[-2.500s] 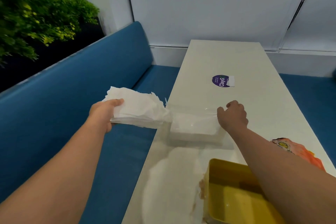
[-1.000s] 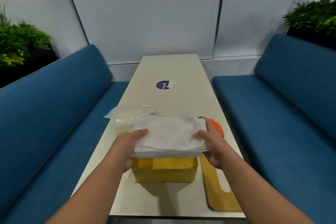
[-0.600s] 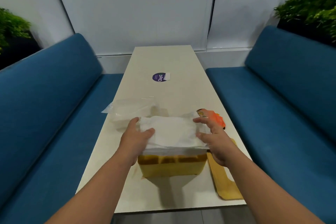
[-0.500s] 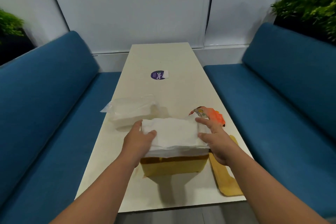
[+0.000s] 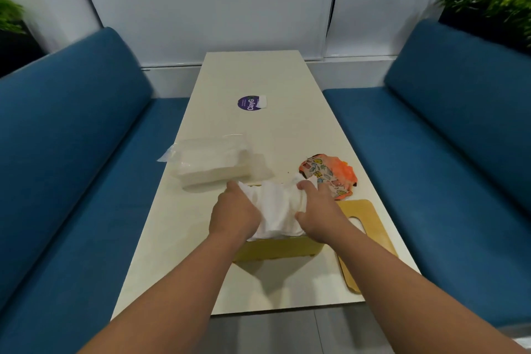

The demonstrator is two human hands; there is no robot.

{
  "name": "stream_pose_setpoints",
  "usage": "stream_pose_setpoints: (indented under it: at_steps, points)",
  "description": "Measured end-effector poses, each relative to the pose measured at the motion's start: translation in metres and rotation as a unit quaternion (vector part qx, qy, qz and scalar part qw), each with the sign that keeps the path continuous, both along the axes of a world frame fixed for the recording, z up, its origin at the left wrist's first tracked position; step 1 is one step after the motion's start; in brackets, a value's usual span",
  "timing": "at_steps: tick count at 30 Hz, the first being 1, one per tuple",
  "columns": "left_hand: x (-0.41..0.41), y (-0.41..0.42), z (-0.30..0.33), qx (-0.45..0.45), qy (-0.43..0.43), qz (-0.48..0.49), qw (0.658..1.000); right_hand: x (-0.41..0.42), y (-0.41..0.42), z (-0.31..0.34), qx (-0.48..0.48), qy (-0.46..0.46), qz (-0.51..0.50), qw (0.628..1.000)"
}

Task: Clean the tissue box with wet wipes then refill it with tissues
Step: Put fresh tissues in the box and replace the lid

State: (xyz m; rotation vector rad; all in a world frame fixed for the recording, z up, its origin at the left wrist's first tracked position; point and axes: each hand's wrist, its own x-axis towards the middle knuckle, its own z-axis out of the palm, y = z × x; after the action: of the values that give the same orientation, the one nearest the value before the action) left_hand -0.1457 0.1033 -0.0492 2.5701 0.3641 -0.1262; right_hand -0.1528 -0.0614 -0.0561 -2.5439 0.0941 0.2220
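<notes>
A yellow tissue box (image 5: 275, 250) stands open near the front of the pale table (image 5: 267, 129). A white stack of tissues (image 5: 277, 210) bulges out of its top, bent in the middle. My left hand (image 5: 234, 214) grips the stack's left end and my right hand (image 5: 317, 210) grips its right end, squeezing the two ends toward each other. The box's yellow lid (image 5: 366, 236), with an oval slot, lies flat on the table to the right of the box. Much of the box is hidden behind my hands.
A clear plastic pack of tissues (image 5: 212, 164) lies to the left behind the box. An orange patterned wet-wipe packet (image 5: 330, 178) sits behind my right hand. A purple round sticker (image 5: 248, 102) is farther back. Blue benches (image 5: 71, 152) flank the table.
I brought the tissue stack from the left over to the yellow box. It lay flat on top; now both hands have squeezed it inward and it sits lower in the box.
</notes>
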Motion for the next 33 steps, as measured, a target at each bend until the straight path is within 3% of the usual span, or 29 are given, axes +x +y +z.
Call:
stream_pose_setpoints:
  at_steps: [9, 13, 16, 19, 23, 33]
  points:
    - [0.013, -0.015, -0.029, 0.078, 0.073, -0.011, 0.994, 0.011, 0.012, -0.017, -0.184, 0.063, 0.105, 0.975]
    - [0.013, -0.010, -0.015, 0.207, 0.060, -0.095, 0.972, 0.013, 0.001, -0.005, -0.348, -0.050, 0.172, 0.920]
    - [0.020, -0.006, -0.003, 0.277, -0.034, -0.134, 0.951, 0.026, -0.014, 0.005, -0.266, -0.144, 0.160, 0.940]
    - [0.027, -0.007, -0.002, 0.215, -0.013, -0.238, 0.947, 0.039, -0.019, 0.008, -0.134, -0.101, 0.220, 0.961]
    - [0.020, -0.007, -0.017, 0.232, 0.110, -0.302, 0.918, 0.040, -0.012, -0.009, -0.198, 0.016, 0.314, 0.929]
    - [0.024, -0.008, -0.026, 0.253, 0.109, -0.312, 0.909, 0.047, -0.009, -0.019, -0.249, 0.041, 0.339, 0.906]
